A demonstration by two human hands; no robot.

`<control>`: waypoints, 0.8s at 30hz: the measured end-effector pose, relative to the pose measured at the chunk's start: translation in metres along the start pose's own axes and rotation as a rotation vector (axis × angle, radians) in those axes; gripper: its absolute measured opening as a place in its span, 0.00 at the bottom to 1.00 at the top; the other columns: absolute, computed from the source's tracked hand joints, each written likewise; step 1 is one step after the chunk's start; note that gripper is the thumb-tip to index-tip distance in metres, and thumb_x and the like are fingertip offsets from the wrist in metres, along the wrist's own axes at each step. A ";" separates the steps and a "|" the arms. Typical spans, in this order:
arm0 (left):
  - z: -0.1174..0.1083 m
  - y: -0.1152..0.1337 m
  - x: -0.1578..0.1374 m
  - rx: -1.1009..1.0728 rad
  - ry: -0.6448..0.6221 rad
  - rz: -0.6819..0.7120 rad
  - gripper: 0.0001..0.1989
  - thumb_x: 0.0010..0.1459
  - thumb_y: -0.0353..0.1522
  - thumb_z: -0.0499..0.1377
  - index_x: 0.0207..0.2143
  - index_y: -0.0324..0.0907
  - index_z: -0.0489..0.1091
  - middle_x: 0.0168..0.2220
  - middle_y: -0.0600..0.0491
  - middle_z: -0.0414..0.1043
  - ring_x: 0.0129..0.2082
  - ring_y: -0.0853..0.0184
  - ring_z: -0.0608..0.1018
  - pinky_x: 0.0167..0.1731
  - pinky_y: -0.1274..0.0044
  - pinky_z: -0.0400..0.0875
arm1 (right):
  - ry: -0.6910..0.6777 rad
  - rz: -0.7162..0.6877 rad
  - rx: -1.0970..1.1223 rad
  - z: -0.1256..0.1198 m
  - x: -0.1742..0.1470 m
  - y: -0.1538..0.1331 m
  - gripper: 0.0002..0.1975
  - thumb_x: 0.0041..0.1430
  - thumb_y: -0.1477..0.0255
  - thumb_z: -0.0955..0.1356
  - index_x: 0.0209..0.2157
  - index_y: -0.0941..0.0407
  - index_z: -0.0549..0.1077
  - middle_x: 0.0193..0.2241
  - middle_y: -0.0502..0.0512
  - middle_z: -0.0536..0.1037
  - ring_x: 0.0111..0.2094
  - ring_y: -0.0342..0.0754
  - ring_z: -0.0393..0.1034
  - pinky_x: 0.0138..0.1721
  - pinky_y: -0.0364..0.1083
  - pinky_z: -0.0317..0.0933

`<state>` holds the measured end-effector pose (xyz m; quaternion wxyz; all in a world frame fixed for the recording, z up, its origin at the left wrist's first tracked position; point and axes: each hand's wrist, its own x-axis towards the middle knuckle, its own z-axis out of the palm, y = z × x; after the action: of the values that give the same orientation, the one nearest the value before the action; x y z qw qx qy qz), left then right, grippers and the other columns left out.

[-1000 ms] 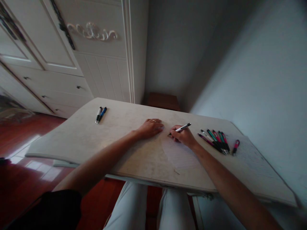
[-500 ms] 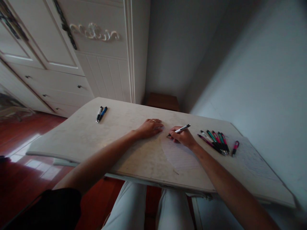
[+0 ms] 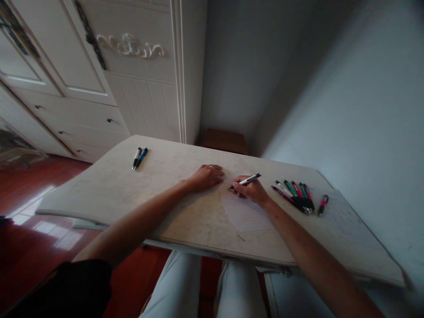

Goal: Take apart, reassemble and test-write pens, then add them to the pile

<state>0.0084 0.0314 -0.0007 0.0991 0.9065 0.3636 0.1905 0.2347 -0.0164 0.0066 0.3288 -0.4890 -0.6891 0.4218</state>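
One slim white-and-black pen (image 3: 249, 179) is getting pinched by my right hand (image 3: 253, 190) over lined white paper (image 3: 248, 216); left hand (image 3: 206, 178)'s just lying flat near the pale table (image 3: 188, 221)'s far edge.

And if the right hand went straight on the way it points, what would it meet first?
Most likely the left hand, which lies ahead of the right hand and its white pen, though depth is hard to judge.

The person has two hands, left hand (image 3: 206, 178) and right hand (image 3: 251, 191). Pens number ten: one held pen (image 3: 249, 179), one pair (image 3: 142, 157), six in a cluster (image 3: 300, 201) and one lone pink pen (image 3: 323, 204). One table (image 3: 89, 190) bears two papers, a central sheet (image 3: 250, 216) and a right-side sheet (image 3: 354, 223).
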 end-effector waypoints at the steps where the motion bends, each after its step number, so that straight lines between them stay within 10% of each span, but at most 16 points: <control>1: 0.000 0.000 0.000 -0.002 0.000 -0.001 0.18 0.64 0.40 0.52 0.51 0.45 0.72 0.57 0.47 0.68 0.58 0.61 0.69 0.58 0.67 0.61 | 0.000 0.001 -0.001 0.000 0.000 0.000 0.15 0.52 0.60 0.68 0.28 0.59 0.75 0.20 0.52 0.75 0.16 0.39 0.64 0.17 0.37 0.56; 24: -0.002 0.000 -0.001 -0.001 0.000 0.016 0.18 0.64 0.40 0.52 0.51 0.45 0.72 0.57 0.46 0.68 0.57 0.61 0.70 0.57 0.67 0.62 | -0.059 0.029 0.028 -0.002 -0.003 -0.009 0.13 0.49 0.61 0.69 0.26 0.59 0.73 0.19 0.52 0.75 0.16 0.39 0.62 0.14 0.37 0.55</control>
<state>0.0071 0.0310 0.0013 0.0981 0.9093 0.3563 0.1915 0.2338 -0.0202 0.0153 0.3091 -0.4818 -0.6853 0.4502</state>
